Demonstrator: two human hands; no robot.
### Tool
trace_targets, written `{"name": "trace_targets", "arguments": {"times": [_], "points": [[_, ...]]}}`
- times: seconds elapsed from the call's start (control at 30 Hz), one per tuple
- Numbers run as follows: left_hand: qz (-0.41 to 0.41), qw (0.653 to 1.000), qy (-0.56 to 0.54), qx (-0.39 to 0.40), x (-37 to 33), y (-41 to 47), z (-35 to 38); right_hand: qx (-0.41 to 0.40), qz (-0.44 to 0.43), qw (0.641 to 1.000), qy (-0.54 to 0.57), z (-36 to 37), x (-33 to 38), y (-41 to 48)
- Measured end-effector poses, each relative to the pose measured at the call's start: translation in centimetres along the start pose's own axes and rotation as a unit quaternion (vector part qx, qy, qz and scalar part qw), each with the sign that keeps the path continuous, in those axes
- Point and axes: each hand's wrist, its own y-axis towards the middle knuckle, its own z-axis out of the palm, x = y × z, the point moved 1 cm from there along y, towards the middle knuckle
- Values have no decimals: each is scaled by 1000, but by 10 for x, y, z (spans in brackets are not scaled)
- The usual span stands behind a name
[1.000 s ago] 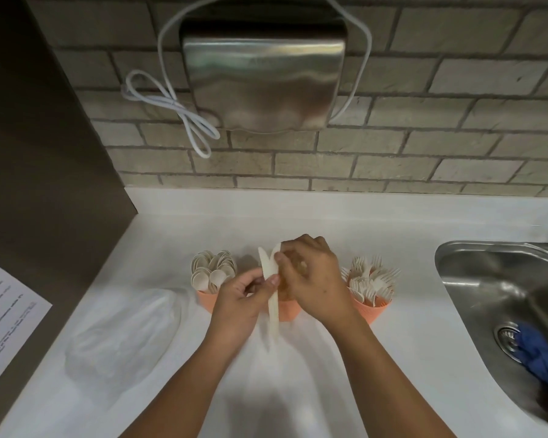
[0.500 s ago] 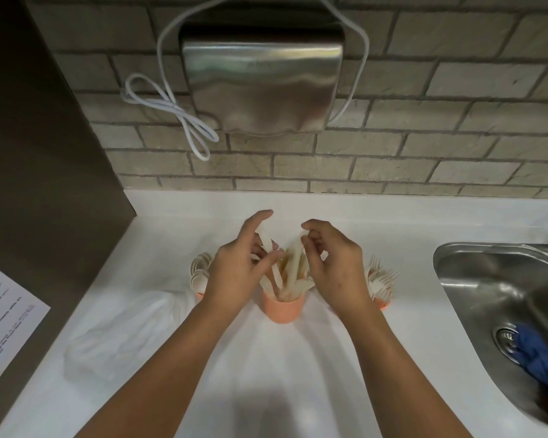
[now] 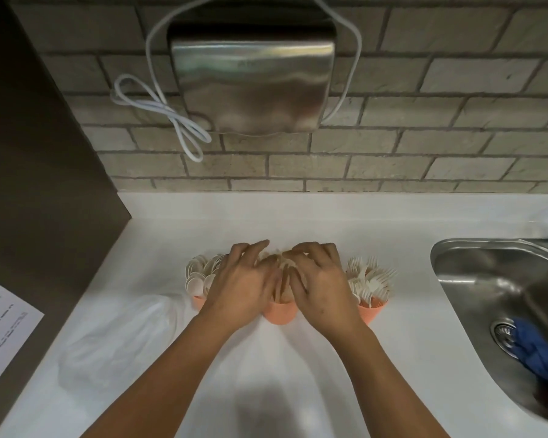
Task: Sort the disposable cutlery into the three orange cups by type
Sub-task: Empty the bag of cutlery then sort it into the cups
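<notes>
Three orange cups stand in a row on the white counter. The left cup (image 3: 198,301) holds several white spoons (image 3: 200,275). The right cup (image 3: 372,312) is full of white forks (image 3: 372,279). Between them, the middle cup (image 3: 280,312) holds white knives (image 3: 282,273), mostly hidden under my hands. My left hand (image 3: 241,286) and my right hand (image 3: 320,287) lie palm down over the knife tops, fingers spread and touching them, blurred by motion. Neither hand grips anything that I can see.
A crumpled clear plastic bag (image 3: 121,336) lies at the left of the counter. At the right is a steel sink (image 3: 487,279) with a blue cloth (image 3: 535,352) over its drain. A steel dispenser (image 3: 253,86) hangs on the brick wall. A printed paper (image 3: 0,327) hangs on the left panel.
A second ago both hands held a knife above the middle cup. The knife went in with the others, and both hands came down flat on top of the knives.
</notes>
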Motion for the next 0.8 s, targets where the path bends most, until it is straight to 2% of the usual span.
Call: {"name": "trace_targets", "arguments": {"times": [0.13,0.27,0.33,0.43,0.5,0.57,0.67,0.8], "points": [[1,995,-52,83,-1,-5,-2,-25,33,999,25,-2,4,-13],[-19,992,-29,123,-6,2,-1,-151,78,980,107,-11,16,-29],[-26,985,-7,170,-10,7,-3,-164,127,965,157,-13,20,-39],[-55,970,-19,236,-15,11,1,-133,238,930,248,-4,20,-54],[-64,970,-38,233,-18,12,2,-104,329,883,318,6,18,-66],[-66,971,-50,225,-19,12,1,-44,391,855,338,17,15,-79],[-67,967,-59,239,-19,13,-2,37,419,845,329,27,12,-88],[-65,965,-60,248,-30,16,-7,70,424,836,340,28,10,-89]]}}
